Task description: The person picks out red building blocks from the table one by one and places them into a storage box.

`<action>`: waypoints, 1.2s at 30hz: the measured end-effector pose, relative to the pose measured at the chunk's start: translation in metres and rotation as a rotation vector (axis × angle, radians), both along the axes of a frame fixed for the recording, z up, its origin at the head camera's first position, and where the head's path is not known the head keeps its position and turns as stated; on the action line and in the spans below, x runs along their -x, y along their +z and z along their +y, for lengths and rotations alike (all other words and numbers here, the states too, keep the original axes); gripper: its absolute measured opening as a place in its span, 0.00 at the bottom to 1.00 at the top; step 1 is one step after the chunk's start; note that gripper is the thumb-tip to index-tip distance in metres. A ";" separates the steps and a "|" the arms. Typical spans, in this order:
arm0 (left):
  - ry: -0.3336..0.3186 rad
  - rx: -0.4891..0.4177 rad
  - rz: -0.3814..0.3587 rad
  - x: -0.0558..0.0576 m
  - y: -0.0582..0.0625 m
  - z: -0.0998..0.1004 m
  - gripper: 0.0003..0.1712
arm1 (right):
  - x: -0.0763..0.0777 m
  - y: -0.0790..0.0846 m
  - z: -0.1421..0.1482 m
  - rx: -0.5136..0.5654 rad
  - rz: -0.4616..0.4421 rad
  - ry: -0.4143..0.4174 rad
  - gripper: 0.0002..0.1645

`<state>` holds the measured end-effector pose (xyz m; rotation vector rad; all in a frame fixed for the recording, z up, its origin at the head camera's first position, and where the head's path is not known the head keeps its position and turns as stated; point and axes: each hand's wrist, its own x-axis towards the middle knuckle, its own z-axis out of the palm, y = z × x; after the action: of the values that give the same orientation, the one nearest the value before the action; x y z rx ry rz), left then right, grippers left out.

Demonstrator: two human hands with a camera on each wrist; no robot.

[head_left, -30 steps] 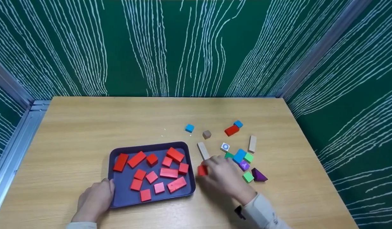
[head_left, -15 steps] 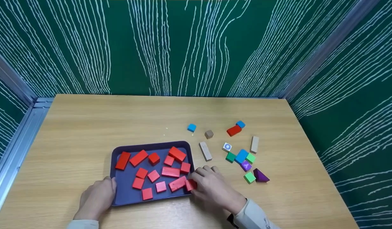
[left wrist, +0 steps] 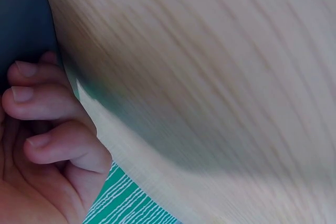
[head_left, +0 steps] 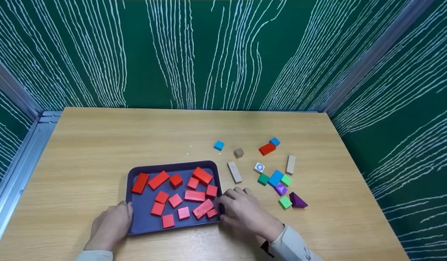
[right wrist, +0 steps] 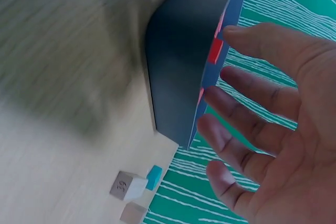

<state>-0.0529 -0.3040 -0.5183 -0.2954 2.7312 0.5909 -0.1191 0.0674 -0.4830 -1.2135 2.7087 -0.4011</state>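
A dark blue tray holds several red wooden blocks, some cubes and some oblong. At its left end my left hand grips the rim, and in the left wrist view the curled fingers lie against the tray's dark side. My right hand hovers at the right rim with thumb and fingers spread apart. A small red block lies inside the tray's front right corner, right by those fingertips. The right wrist view shows nothing between the thumb and fingers.
Right of the tray lie a grey oblong block, a green cube, a blue block, a purple cube and a dark purple pyramid. Farther back are a red block and a blue cube.
My right hand has carried a red block leftward from the table into the tray's front right corner and let it go. My left hand has stayed on the tray.
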 end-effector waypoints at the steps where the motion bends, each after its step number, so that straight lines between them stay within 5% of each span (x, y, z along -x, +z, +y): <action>1: 0.002 0.000 -0.003 0.000 0.000 0.000 0.24 | 0.002 0.001 0.001 0.007 -0.001 -0.008 0.24; 7: 0.011 0.001 -0.015 0.001 -0.002 -0.001 0.25 | 0.026 0.007 0.016 0.067 0.028 -0.108 0.20; 16: 0.012 -0.001 -0.014 0.002 -0.004 -0.002 0.26 | 0.086 -0.003 0.064 0.146 0.152 -0.310 0.17; 26: 0.019 0.003 -0.046 0.004 -0.003 -0.004 0.27 | 0.142 -0.024 0.102 0.116 0.110 -0.541 0.17; 36: 0.027 0.012 -0.027 0.005 -0.004 0.000 0.25 | 0.169 -0.031 0.108 -0.019 -0.054 -0.717 0.38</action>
<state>-0.0577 -0.3042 -0.5224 -0.3405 2.7099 0.5739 -0.2879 0.1751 -0.5138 -0.1748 3.0016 -0.4661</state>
